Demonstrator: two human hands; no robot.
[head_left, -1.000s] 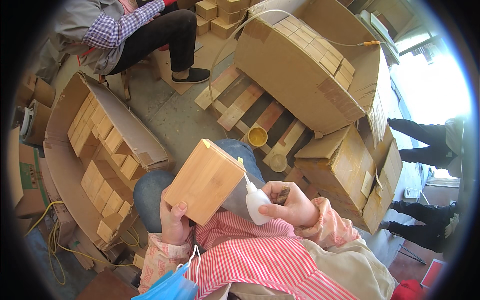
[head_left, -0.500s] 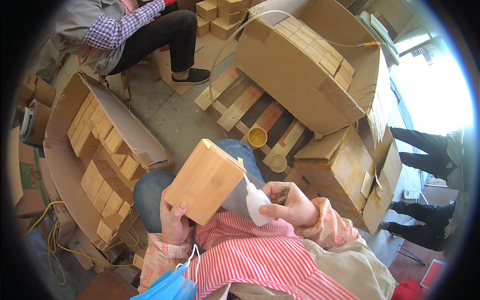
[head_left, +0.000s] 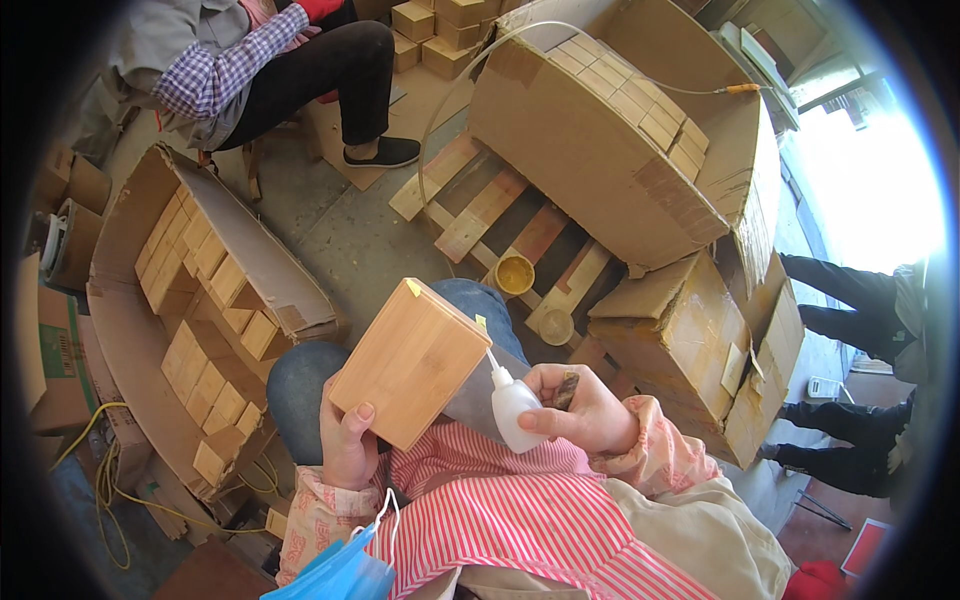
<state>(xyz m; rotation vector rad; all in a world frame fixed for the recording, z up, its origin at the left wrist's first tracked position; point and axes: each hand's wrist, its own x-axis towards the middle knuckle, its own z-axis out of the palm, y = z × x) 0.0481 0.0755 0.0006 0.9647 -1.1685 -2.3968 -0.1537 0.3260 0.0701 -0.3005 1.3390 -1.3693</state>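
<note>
Over my lap, my left hand [head_left: 350, 436] grips a light-brown wooden box [head_left: 408, 366] by its lower left corner, thumb on its broad face. Small yellow marks show at the box's top corner and on its right side. My right hand [head_left: 584, 404] is closed around a white squeeze bottle [head_left: 518, 412] with a thin nozzle. The nozzle tip meets the box's right edge or lies just beside it; I cannot tell which. A small dark brown piece [head_left: 567, 390] sticks out between the fingers of that same hand; its kind is unclear.
Cardboard cartons of wooden blocks stand at left [head_left: 215, 255] and far right [head_left: 600, 120]. A wooden pallet [head_left: 484, 212] carries a yellow cup [head_left: 515, 273] and a pale cup [head_left: 556, 326]. A seated co-worker [head_left: 290, 90] is at far left. A blue mask [head_left: 335, 570] hangs by my left forearm.
My hands, the box and the bottle hold the same position. At far left, the co-worker's arm and red-gloved hand have shifted slightly.
</note>
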